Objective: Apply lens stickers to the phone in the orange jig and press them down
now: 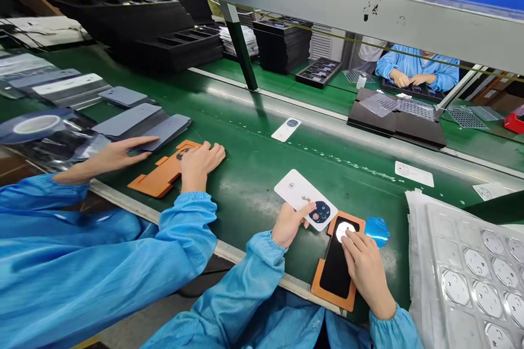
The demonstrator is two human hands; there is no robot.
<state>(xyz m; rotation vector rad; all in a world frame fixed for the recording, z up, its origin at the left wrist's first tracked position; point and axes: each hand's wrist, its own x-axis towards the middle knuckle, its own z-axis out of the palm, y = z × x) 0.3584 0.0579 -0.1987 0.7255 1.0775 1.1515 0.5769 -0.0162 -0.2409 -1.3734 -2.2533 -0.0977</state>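
My left hand (291,222) grips a white phone back cover (295,190) by its edge, thumb near the cover's dark round camera area. The cover is tilted above the green bench. My right hand (365,264) is closed, its fingertips on a round silver plate (344,229) at the top of a black inset. That inset lies in an orange fixture (316,287) near the bench's front edge. Against the fixture's upper right side is a round blue film (377,232). The undersides of my right fingers are hidden.
A clear tray (438,240) of round silver plates stands at the right. White covers (286,130) lie along the green belt. To my left, a co-worker's hands are at another orange fixture (153,181) and grey covers (167,130). A metal beam (327,2) crosses overhead.
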